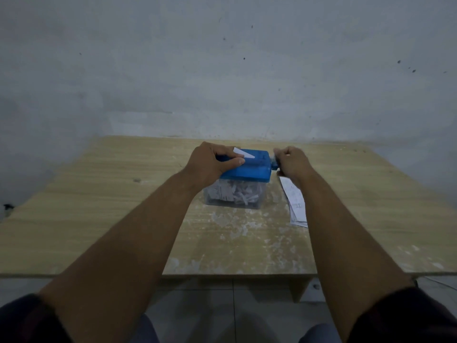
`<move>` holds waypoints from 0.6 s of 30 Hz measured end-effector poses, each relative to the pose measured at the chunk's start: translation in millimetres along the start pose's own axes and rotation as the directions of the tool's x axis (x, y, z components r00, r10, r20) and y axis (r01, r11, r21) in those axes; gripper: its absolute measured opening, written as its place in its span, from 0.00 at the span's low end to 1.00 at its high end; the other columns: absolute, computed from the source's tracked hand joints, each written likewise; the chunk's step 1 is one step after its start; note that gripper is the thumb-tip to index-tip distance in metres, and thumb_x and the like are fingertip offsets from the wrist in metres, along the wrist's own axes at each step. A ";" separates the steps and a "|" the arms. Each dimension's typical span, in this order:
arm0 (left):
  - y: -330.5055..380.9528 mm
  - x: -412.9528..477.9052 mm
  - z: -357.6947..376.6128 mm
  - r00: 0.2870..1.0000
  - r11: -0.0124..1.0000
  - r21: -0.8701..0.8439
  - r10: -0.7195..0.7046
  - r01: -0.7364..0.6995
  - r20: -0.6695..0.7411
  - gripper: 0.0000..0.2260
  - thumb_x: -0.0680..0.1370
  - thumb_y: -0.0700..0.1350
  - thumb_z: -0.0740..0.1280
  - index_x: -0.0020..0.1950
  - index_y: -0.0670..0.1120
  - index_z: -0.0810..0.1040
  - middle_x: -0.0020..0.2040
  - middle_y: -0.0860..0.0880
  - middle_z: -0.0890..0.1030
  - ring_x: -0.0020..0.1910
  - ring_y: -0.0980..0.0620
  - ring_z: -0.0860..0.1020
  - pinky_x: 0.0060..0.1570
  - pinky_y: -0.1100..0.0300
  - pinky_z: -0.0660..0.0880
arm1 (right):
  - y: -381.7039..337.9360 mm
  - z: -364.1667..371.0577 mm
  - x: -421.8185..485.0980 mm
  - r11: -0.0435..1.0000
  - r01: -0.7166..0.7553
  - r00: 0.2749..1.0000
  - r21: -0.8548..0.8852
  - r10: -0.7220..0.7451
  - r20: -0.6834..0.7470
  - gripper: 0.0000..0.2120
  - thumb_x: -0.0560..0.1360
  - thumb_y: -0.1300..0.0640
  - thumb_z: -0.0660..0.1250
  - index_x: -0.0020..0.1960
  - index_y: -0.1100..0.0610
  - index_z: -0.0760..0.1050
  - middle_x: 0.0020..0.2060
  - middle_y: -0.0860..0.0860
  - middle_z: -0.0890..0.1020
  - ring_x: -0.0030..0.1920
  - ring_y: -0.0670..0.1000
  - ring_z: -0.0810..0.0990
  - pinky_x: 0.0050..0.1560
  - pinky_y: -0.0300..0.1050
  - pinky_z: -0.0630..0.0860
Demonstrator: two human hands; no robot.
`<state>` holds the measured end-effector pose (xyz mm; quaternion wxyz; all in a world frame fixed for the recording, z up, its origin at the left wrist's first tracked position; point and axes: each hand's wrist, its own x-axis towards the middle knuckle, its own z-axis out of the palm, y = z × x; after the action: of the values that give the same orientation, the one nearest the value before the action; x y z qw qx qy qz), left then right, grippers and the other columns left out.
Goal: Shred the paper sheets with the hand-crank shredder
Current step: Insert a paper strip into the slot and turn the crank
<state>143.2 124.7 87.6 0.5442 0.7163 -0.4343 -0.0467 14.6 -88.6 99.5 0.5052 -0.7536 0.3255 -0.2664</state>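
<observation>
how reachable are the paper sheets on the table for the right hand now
Probably yes: the paper sheets lie right beside the shredder, just under the right hand; it would first need to release the crank.

Left hand (210, 164) atop blue shredder (249, 170), right hand (294, 162) at crank (274, 165)

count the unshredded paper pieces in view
2: a paper corner poking from the shredder, and a printed strip on the table right of it; more may be stacked beneath.
</observation>
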 end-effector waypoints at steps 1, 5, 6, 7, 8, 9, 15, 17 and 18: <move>-0.8 -0.3 0.3 1.000 0.999 -0.033 0.008 -0.008 0.000 0.08 0.77 0.48 0.79 0.56 0.52 0.90 0.51 0.61 0.87 0.54 0.65 0.83 0.49 0.72 0.79 | 10.8 4.4 -1.7 1.000 -0.026 1.000 -0.007 0.026 0.013 0.13 0.85 0.51 0.65 0.47 0.60 0.74 0.43 0.59 0.81 0.40 0.55 0.79 0.44 0.52 0.84; -1.2 -2.9 2.8 0.999 0.988 -0.150 0.033 -0.031 0.014 0.08 0.77 0.43 0.79 0.55 0.48 0.90 0.57 0.52 0.88 0.62 0.61 0.83 0.57 0.68 0.79 | 49.7 13.4 -31.2 0.993 -0.117 0.993 0.014 0.116 0.035 0.12 0.86 0.55 0.60 0.46 0.59 0.74 0.43 0.59 0.79 0.41 0.54 0.77 0.43 0.50 0.81; -0.8 -3.2 3.4 1.000 0.988 -0.153 0.029 -0.027 0.010 0.08 0.76 0.44 0.79 0.55 0.48 0.90 0.58 0.52 0.87 0.61 0.61 0.83 0.56 0.68 0.79 | 55.0 14.4 -42.7 0.993 -0.116 0.993 0.013 0.116 0.013 0.13 0.86 0.54 0.60 0.45 0.58 0.74 0.42 0.57 0.80 0.40 0.54 0.78 0.44 0.51 0.82; -0.1 -3.1 3.5 1.000 0.988 -0.152 0.020 -0.019 0.005 0.08 0.76 0.44 0.79 0.55 0.49 0.90 0.58 0.53 0.87 0.60 0.62 0.83 0.55 0.69 0.79 | 58.3 15.0 -54.0 0.995 -0.095 0.995 -0.002 0.095 -0.028 0.15 0.85 0.52 0.60 0.43 0.56 0.74 0.39 0.55 0.80 0.38 0.54 0.80 0.45 0.53 0.82; 0.6 -3.8 3.6 1.000 0.989 -0.144 0.012 -0.012 0.001 0.08 0.76 0.45 0.80 0.54 0.49 0.90 0.59 0.55 0.87 0.59 0.63 0.83 0.54 0.70 0.79 | 59.4 14.8 -65.8 0.998 -0.065 0.995 -0.020 0.064 -0.071 0.16 0.85 0.50 0.61 0.41 0.55 0.73 0.37 0.53 0.80 0.37 0.54 0.81 0.45 0.54 0.81; 1.3 -4.1 3.5 1.000 0.991 -0.134 0.007 -0.007 -0.003 0.08 0.76 0.46 0.80 0.54 0.49 0.90 0.59 0.56 0.86 0.57 0.65 0.82 0.53 0.71 0.79 | 57.9 13.5 -76.9 0.999 -0.032 0.994 -0.029 0.028 -0.110 0.17 0.84 0.48 0.62 0.40 0.55 0.73 0.35 0.51 0.80 0.37 0.56 0.83 0.44 0.53 0.79; 3.0 -4.4 2.1 1.000 0.992 -0.122 -0.006 0.006 -0.005 0.07 0.76 0.47 0.80 0.54 0.50 0.90 0.60 0.56 0.86 0.56 0.66 0.82 0.51 0.72 0.78 | 7.1 -7.6 -108.2 0.988 0.095 0.978 0.118 -0.071 -0.197 0.11 0.85 0.52 0.63 0.49 0.58 0.76 0.40 0.53 0.81 0.35 0.50 0.79 0.39 0.49 0.77; 3.9 -4.9 2.0 1.000 0.994 -0.105 -0.006 0.004 -0.010 0.08 0.76 0.47 0.79 0.55 0.49 0.90 0.60 0.55 0.86 0.55 0.67 0.82 0.50 0.73 0.78 | -12.4 -16.4 -100.5 0.987 0.122 0.982 0.105 -0.105 -0.154 0.09 0.85 0.55 0.62 0.51 0.57 0.77 0.40 0.51 0.82 0.34 0.49 0.78 0.41 0.51 0.78; 4.1 -4.9 2.3 1.000 0.996 -0.094 -0.004 0.003 -0.014 0.08 0.76 0.47 0.79 0.55 0.50 0.90 0.60 0.55 0.86 0.55 0.67 0.82 0.50 0.73 0.78 | -19.2 -19.1 -94.6 0.987 0.132 0.984 0.089 -0.120 -0.129 0.10 0.86 0.55 0.61 0.51 0.56 0.78 0.39 0.51 0.81 0.34 0.49 0.78 0.42 0.51 0.78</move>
<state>136.6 126.2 88.0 0.5802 0.6910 -0.4265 -0.0631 -56.2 -22.7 117.2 0.5025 -0.7291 0.2944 -0.3594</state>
